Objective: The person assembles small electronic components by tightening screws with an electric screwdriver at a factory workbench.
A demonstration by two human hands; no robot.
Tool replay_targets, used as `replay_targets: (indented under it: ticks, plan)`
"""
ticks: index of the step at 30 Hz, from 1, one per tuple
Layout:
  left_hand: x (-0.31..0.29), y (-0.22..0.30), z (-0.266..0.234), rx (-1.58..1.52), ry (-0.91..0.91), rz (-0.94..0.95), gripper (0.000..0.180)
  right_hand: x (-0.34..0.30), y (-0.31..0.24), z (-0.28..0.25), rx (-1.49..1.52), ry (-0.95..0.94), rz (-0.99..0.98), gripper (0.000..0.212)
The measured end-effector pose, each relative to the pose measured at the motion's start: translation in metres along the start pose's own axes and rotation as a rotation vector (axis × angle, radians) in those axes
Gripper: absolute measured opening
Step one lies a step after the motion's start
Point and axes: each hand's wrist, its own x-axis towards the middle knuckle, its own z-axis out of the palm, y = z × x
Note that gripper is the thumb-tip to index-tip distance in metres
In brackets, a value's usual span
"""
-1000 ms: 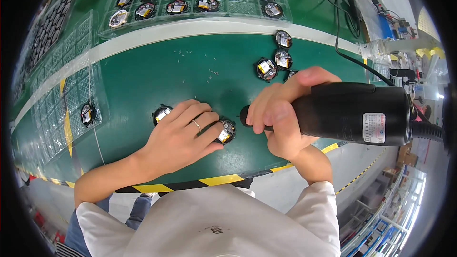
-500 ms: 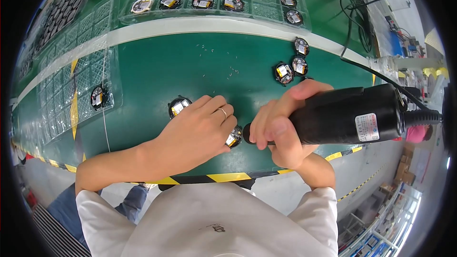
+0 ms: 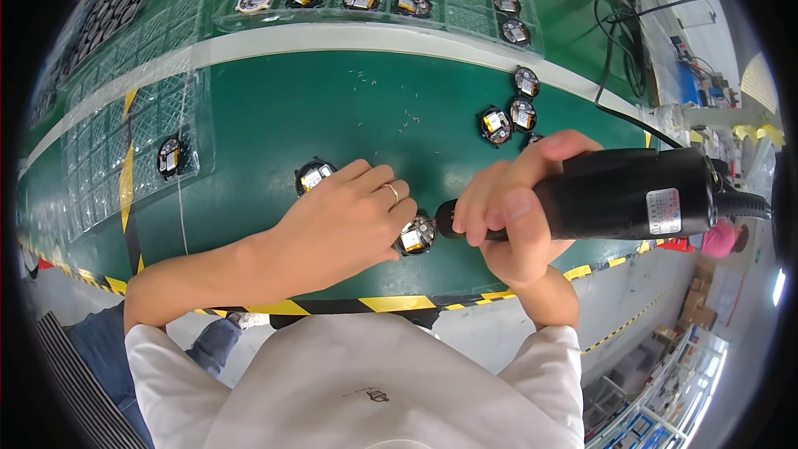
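Note:
My left hand [image 3: 353, 216] is closed, its fingertips gripping the left side of an open round watch body [image 3: 416, 236] on the green mat. A small battery and circuit parts show inside the dark rim. My right hand [image 3: 515, 216] wraps round a black electric screwdriver [image 3: 623, 199], held almost level, its cord running off to the right. The screwdriver's dark nose is close to the right edge of that watch body; its bit cannot be made out. Just beyond my left hand lies a second watch body [image 3: 315, 176], partly covered by the hand.
Several watch bodies [image 3: 496, 125] cluster beyond my right hand. Tiny screw-like bits [image 3: 407, 121] lie scattered mid-mat. A clear tray [image 3: 100, 175] at left has one watch body [image 3: 170, 156] on it. Filled trays [image 3: 465, 18] stand behind a white ledge [image 3: 332, 38]. Black cables [image 3: 611, 50] hang at right.
My right hand and the screwdriver have shifted slightly to the right, uncovering more of the gripped watch body. My left hand stays nearly in place. The view has shifted a little.

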Motion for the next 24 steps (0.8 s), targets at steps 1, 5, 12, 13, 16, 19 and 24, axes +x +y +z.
replay_targets:
  ticks: [1, 5, 12, 13, 16, 19, 24]
  plan:
    - [0.001, -0.001, 0.001, -0.015, 0.026, -0.009, 0.043, 0.001, -0.002, 0.0, 0.065, 0.067, 0.02, 0.043]
    - [0.002, 0.001, 0.001, -0.067, 0.079, -0.029, 0.047, 0.009, -0.011, -0.004, 0.037, 0.12, -0.05, 0.042]
    - [0.006, 0.006, 0.018, -0.094, 0.174, 0.105, 0.039, 0.014, -0.017, -0.03, -0.084, 0.098, -0.188, 0.043]
    - [0.007, 0.009, 0.02, -0.09, 0.174, 0.112, 0.039, 0.016, -0.018, -0.033, -0.064, 0.127, -0.225, 0.044]
    - [0.011, 0.018, 0.022, -0.118, 0.198, 0.121, 0.037, 0.033, -0.026, -0.038, -0.013, 0.191, -0.381, 0.038]
    - [0.034, 0.017, 0.028, -0.195, 0.223, 0.123, 0.035, 0.038, -0.035, -0.052, 0.035, 0.348, -0.383, 0.041]
    - [0.107, 0.018, 0.046, -0.091, 0.457, 0.051, 0.042, 0.043, -0.039, -0.074, 0.056, 0.467, -0.448, 0.033]
